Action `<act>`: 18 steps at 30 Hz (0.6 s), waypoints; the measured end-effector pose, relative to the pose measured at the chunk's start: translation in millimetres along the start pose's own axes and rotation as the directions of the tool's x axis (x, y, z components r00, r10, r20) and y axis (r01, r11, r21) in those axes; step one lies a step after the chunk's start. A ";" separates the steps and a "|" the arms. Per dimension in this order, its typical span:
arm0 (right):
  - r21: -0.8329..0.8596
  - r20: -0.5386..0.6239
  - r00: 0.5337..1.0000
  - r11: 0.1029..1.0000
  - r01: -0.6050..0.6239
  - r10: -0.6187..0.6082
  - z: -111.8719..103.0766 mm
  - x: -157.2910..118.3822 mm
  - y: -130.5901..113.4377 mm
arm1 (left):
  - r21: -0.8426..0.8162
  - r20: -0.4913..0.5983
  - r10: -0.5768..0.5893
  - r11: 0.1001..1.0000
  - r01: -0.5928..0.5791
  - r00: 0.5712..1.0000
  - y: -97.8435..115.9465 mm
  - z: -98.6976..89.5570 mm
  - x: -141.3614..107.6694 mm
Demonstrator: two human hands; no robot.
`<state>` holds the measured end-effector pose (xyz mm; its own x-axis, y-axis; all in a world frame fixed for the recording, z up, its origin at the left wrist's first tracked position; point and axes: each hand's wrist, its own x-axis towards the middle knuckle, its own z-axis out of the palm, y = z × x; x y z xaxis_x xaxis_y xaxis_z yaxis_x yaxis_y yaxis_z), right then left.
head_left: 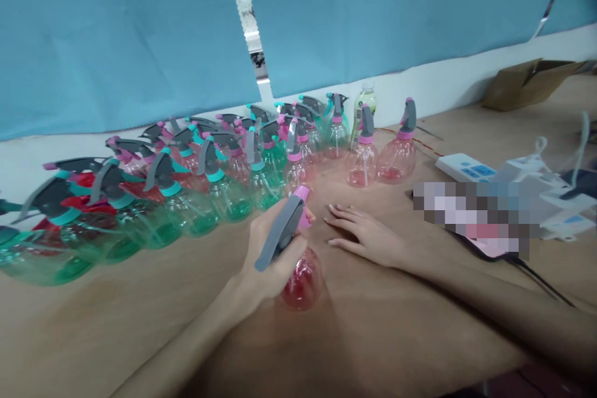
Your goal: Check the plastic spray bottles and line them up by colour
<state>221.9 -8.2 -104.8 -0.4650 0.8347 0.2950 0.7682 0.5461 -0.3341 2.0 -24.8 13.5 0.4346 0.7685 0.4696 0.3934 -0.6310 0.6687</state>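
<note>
Here, left hand (pixel 270 255) curled around neck of one translucent pink, round-bellied spray bottle (pixel 302 286), base on brown tabletop (pixel 373 336); right hand (pixel 373 239) palm-down, fingers slightly spread. Beyond: two pink bottles (pixel 361 165), one cardboard box (pixel 525 87), many crowded green-and-pink sprayers (pixel 233 199).

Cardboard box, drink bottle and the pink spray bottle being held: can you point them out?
Cardboard box (pixel 515 90): head camera view, on its side wall.
Drink bottle (pixel 366 99): head camera view, on its upper part.
Pink spray bottle (pixel 302 289): head camera view, on its body.

Open cardboard box (pixel 529 86) beside the white wall (pixel 448 81).
</note>
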 end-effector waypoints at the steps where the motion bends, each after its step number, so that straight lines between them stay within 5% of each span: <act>1: -0.002 -0.006 1.000 1.000 0.000 0.000 0.7 0.0 -0.6 | 0.004 -0.004 0.000 1.000 0.000 1.000 0.7 -0.3 0.3; 18: -0.027 -0.009 1.000 0.999 0.026 -0.026 0.1 -1.3 -4.9 | -0.068 0.033 -0.155 0.985 0.157 0.987 -4.5 3.3 -6.2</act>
<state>218.7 -11.9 -103.7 -0.4809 0.8196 0.3115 0.7675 0.5653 -0.3024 0.2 -27.0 5.7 0.3951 0.8530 0.3410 0.4009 -0.4941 0.7715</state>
